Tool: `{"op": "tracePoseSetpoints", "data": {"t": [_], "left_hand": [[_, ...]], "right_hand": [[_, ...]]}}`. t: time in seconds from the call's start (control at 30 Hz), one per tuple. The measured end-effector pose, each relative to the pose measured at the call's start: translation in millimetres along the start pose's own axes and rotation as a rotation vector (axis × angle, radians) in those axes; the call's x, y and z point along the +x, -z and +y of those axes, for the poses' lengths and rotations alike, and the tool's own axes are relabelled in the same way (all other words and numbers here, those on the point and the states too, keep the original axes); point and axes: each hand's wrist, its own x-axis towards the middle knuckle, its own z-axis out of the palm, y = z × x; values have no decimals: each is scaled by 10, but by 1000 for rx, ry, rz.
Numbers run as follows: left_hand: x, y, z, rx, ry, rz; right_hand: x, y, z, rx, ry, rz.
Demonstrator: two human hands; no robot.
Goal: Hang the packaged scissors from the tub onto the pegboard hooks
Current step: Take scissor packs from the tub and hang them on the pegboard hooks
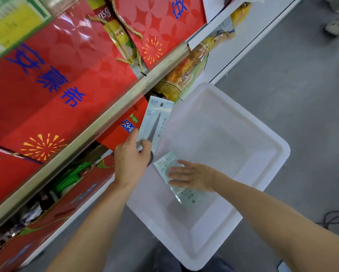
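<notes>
A white plastic tub (263, 146) stands on the floor below me. My left hand (130, 160) grips the lower end of a pale packaged scissors (157, 118), held upright over the tub's left rim with its hang hole at the top. Inside the tub lies a second packaged scissors (164, 165). My right hand (192, 176) rests on it with the fingers spread flat; whether they grip it is unclear. No pegboard or hooks are in view.
Store shelves run along the left, with a metal shelf edge (105, 118), red gift bags (66, 75) with gold rope handles and snack packets (186, 75). Grey floor lies to the right, with a black cable (337, 220) and someone's shoe (337, 28) at the edges.
</notes>
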Motion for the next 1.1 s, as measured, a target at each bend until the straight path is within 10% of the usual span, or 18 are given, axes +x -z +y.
{"op": "tracePoseSetpoints", "data": {"t": [0.47, 0.7, 0.9, 1.1], "left_hand": [[-94, 317, -50, -193, 206, 28], [-129, 732, 130, -283, 376, 173], [-153, 1297, 368, -579, 439, 370], [-80, 2077, 707, -728, 399, 574]], "right_hand": [[222, 378, 152, 154, 72, 594], [-313, 863, 226, 497, -331, 530], [-632, 1737, 307, 1239, -915, 854], [-802, 2942, 406, 1653, -938, 1210]]}}
